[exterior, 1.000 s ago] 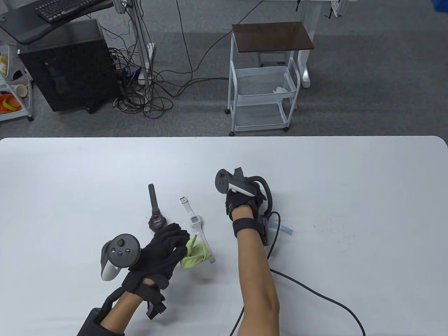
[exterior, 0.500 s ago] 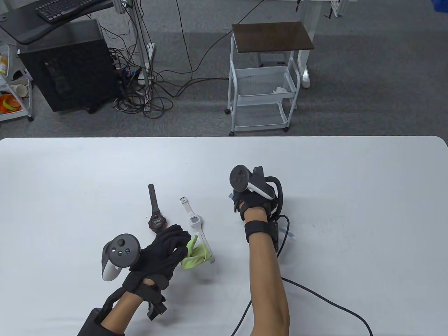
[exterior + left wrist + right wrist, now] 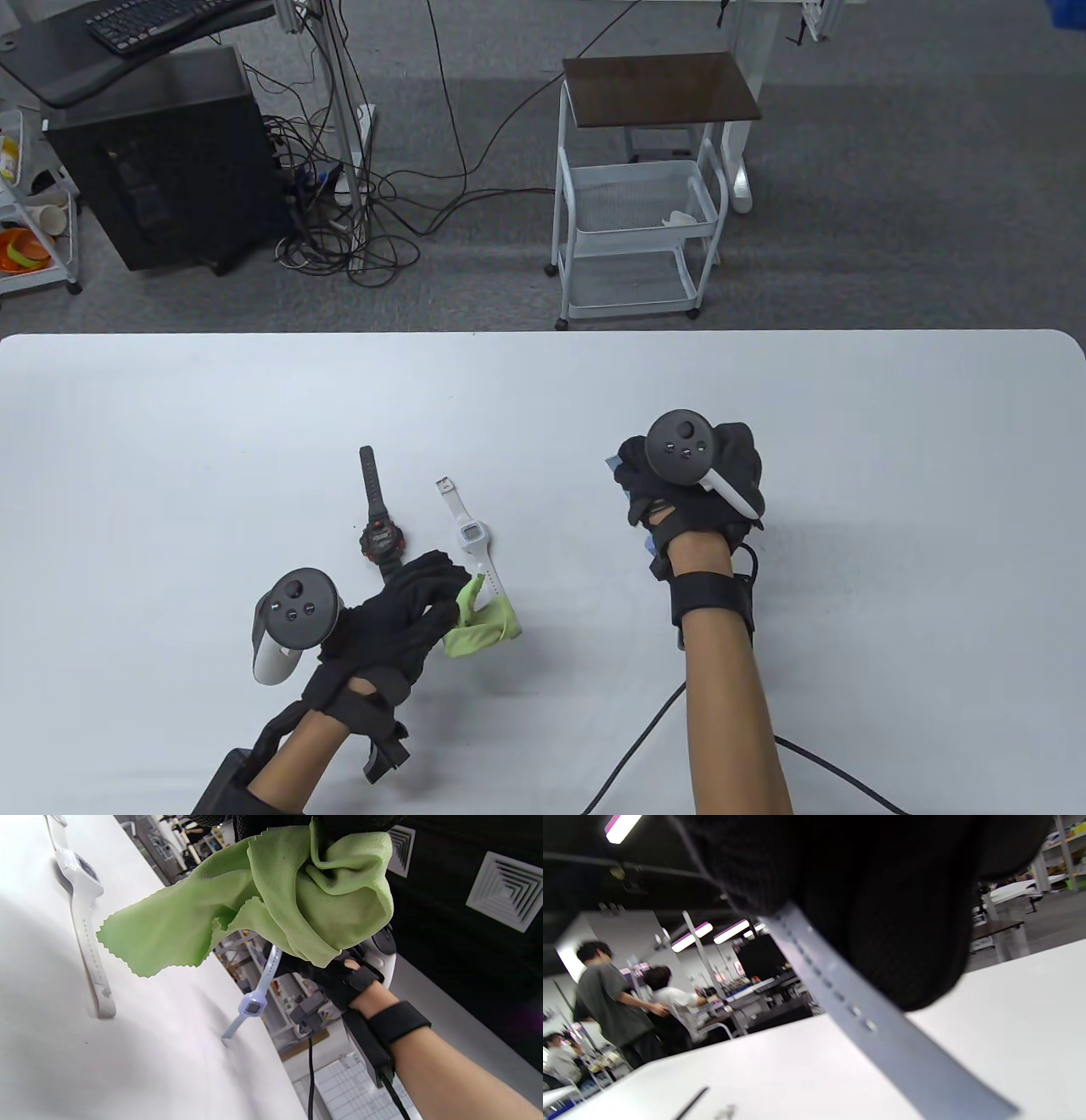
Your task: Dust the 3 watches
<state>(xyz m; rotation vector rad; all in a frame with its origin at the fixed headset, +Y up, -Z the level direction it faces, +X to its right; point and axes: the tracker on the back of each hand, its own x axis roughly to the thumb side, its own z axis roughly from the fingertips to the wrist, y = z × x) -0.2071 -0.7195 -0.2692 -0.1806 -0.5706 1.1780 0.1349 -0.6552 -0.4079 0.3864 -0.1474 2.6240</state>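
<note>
White table: black watch, white watch.

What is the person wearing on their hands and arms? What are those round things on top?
Both the left hand and the right hand wear black knit gloves. A dark grey round tracker with small buttons and a white handle is strapped to the back of each. Black straps wrap the wrists, with a black box at each one. A black cable trails from the right arm. The forearms have no sleeves.

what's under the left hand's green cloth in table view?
The green cloth, gripped by the left hand, hangs over the lower strap end of the white watch; the left wrist view shows it held above the table. The black watch's lower strap is hidden by the glove.
</note>
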